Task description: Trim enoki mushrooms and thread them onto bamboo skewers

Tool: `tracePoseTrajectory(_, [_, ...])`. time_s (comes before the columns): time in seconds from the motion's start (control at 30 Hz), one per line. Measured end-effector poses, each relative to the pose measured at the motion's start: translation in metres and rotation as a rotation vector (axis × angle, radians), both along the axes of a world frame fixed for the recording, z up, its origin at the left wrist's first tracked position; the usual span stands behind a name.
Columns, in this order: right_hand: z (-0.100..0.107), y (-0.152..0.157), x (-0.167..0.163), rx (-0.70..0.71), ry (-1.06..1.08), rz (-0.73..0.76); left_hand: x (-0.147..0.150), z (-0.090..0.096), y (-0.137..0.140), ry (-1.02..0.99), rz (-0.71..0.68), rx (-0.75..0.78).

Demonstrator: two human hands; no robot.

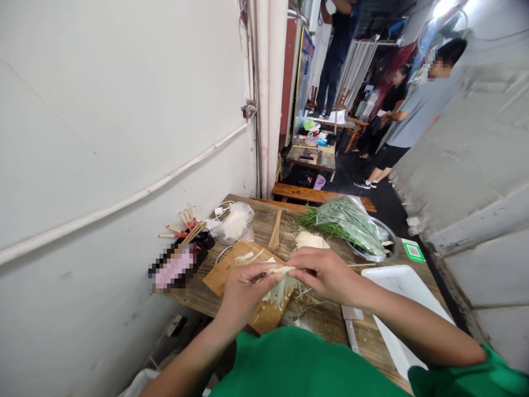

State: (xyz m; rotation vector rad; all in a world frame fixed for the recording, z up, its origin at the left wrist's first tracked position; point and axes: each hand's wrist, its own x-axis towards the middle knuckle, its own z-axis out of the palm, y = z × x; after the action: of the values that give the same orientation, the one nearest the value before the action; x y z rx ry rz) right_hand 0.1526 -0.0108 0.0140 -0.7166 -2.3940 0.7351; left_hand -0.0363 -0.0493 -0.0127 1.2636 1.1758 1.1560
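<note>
Just below your chin, your green sleeves fill the bottom edge, and your two hands meet over the wooden table (330, 325). Your left hand (242, 289) is curled narrow, fingers and thumb pinched on one small bundle of enoki mushrooms (281, 286), whose pale stems hang down above the cutting board (231, 270). Your right hand (326, 273) is closed on the bundle's top end from the other side; its fingertips are hidden behind the stems, so you cannot see exactly how they grip.

Beside your right forearm lies one white tray (403, 286), cut off partly by your arm. A knife (351, 325) shows only in part under that arm.

Farther out sit a second heap of enoki (309, 240), one clump of bamboo skewers (275, 229), one clear plastic bag (233, 223) and one metal bowl of green chives (351, 223). At the table's left edge, a holder of chopsticks (185, 226) stands by a blurred patch.

Beyond the table, three people (413, 110) stand in the passage, one cut off at the shoulders.
</note>
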Motion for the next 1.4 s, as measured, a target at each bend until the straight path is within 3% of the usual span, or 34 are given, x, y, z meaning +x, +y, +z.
tracePoseTrajectory(0.23, [-0.002,0.004,-0.007,0.001,0.037,-0.068,0.004,-0.006,0.003,0.066,0.003,0.049])
tracePoseTrajectory(0.47, [0.005,0.006,0.009,-0.028,-0.093,-0.025,-0.007,-0.013,0.009,-0.021,-0.064,-0.028])
tracePoseTrajectory(0.53, [0.001,0.007,0.018,-0.121,-0.142,0.012,-0.013,-0.011,0.015,-0.019,-0.115,-0.033])
tracePoseTrajectory(0.6, [-0.010,0.005,0.023,-0.329,-0.112,0.024,-0.018,-0.010,0.024,0.019,-0.152,-0.037])
tracePoseTrajectory(0.67, [-0.028,0.002,0.020,-0.578,0.039,-0.060,-0.022,-0.016,0.034,0.062,-0.119,-0.033])
tracePoseTrajectory(0.8, [-0.069,-0.002,-0.004,-0.832,0.432,-0.300,-0.026,-0.044,0.051,0.158,0.204,0.115])
tracePoseTrajectory(0.87, [-0.087,-0.001,-0.019,-0.970,0.594,-0.370,-0.026,-0.062,0.054,0.095,0.284,0.095])
tracePoseTrajectory(1.17, [-0.162,0.012,-0.050,-1.230,0.869,-0.508,-0.027,-0.137,0.068,-0.190,0.168,-0.299])
tracePoseTrajectory(1.27, [-0.187,0.014,-0.047,-1.279,0.921,-0.568,-0.024,-0.165,0.077,-0.198,0.123,-0.404])
tracePoseTrajectory(1.4, [-0.213,0.015,-0.039,-1.317,0.952,-0.647,-0.012,-0.199,0.084,-0.122,0.160,-0.427])
